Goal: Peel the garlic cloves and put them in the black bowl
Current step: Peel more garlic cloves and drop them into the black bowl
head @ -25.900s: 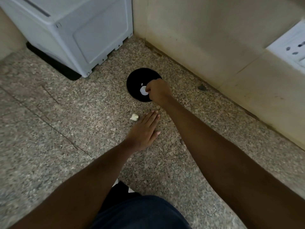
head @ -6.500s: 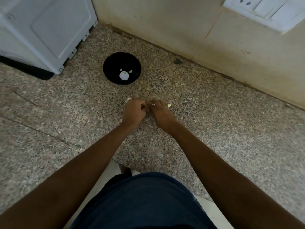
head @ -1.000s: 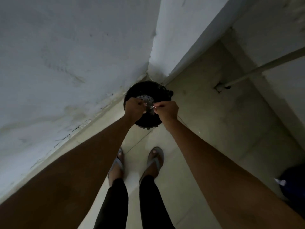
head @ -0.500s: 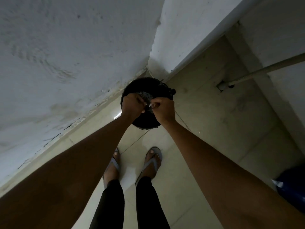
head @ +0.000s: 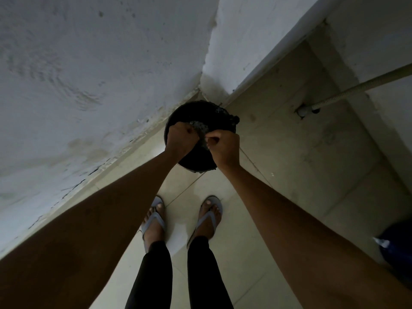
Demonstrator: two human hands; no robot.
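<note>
black bin (head: 219, 121) still below, both hands (head: 201, 141) now pressed closer together.

Dim light here, so details are rough. There's a round black container (head: 201, 121) on the floor right in the wall corner, with some grey crumbly stuff (head: 200, 126) showing inside. Can't make out any garlic cloves; whatever's being pinched above it is too small to tell.

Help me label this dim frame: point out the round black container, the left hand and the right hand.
round black container (head: 219, 117): head view, far inner wall.
left hand (head: 181, 139): head view, back of hand.
right hand (head: 224, 146): head view, back of hand.
</note>
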